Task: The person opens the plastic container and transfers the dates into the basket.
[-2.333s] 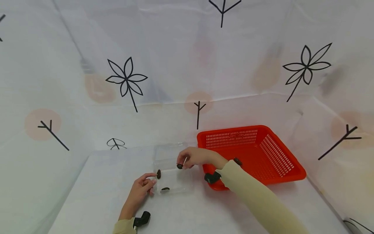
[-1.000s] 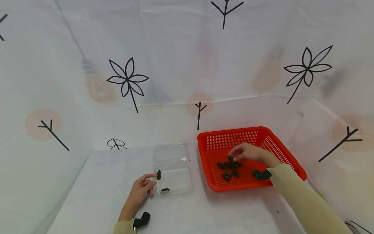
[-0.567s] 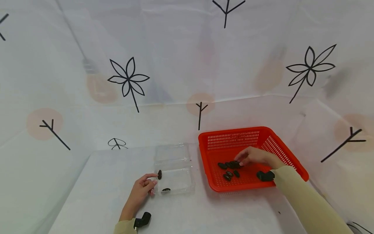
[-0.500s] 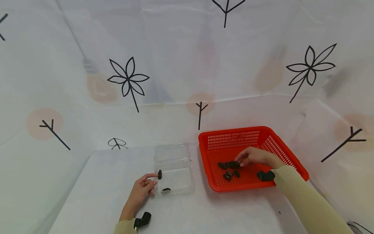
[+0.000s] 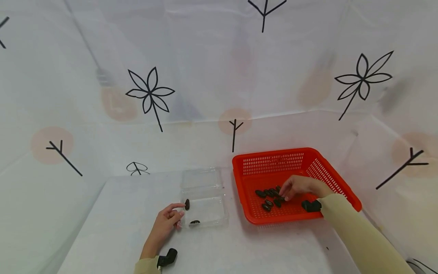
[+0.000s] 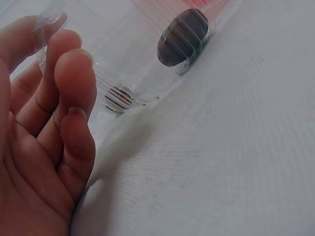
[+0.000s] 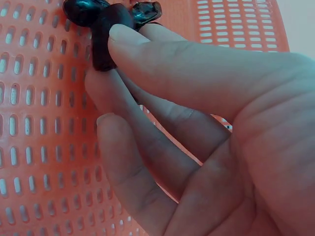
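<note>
My left hand (image 5: 165,223) grips the left edge of a clear plastic clamshell box (image 5: 207,208), which lies with its lid (image 5: 201,179) folded back. Inside the box are two dark brown, oval, date-like fruits, one at the left side (image 5: 187,204) and one at the front (image 5: 194,222). The left wrist view shows them through ribbed plastic, beside curled fingers (image 6: 76,78). My right hand (image 5: 301,185) reaches into a red basket (image 5: 294,219). Its thumb and fingers pinch a glossy dark date-like fruit (image 7: 102,49). Several more such fruits (image 5: 261,194) lie loosely piled to its left.
The basket has slotted walls (image 5: 273,166) and stands right of the box on a white-covered table (image 5: 239,251). A printed white cloth (image 5: 202,83) hangs behind. A small dark speck (image 5: 327,248) lies on the cloth in front of the basket.
My right hand has gone from over the box, fruit in its fingers, rightward into the basket. Most recently it shifted slightly towards me, and the fruits by it spread. The left hand stays put.
</note>
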`<state>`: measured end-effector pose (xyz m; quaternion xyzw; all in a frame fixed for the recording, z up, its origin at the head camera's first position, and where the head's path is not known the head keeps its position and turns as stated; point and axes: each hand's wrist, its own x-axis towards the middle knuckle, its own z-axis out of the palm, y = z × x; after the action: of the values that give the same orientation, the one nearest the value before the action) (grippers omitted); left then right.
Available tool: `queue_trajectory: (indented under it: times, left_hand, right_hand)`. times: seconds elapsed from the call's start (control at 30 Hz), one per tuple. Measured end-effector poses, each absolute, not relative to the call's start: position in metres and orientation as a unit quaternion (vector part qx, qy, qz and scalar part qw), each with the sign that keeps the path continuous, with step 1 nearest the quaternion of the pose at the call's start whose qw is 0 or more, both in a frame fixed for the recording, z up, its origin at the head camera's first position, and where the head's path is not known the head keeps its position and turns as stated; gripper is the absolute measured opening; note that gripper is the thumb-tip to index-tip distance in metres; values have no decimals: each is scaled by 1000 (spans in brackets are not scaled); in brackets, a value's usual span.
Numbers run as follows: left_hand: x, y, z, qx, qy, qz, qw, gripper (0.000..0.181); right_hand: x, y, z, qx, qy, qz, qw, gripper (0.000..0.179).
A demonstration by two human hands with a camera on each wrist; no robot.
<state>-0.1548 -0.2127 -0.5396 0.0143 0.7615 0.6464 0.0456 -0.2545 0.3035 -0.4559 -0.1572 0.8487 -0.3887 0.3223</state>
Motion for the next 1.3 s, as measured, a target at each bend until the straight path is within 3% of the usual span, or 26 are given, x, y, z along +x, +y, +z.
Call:
queue_trajectory:
  times: [0.7,1.3]
  left_hand:
    - [-153,-211,-534,25,754,654,54,35]
    - [-155,-212,-537,8,752,657,60,35]
  right_hand:
    - [-255,299,-443,-161,842,-439,270,21]
    - [-253,243,-405,-227,836,-438,241,19]
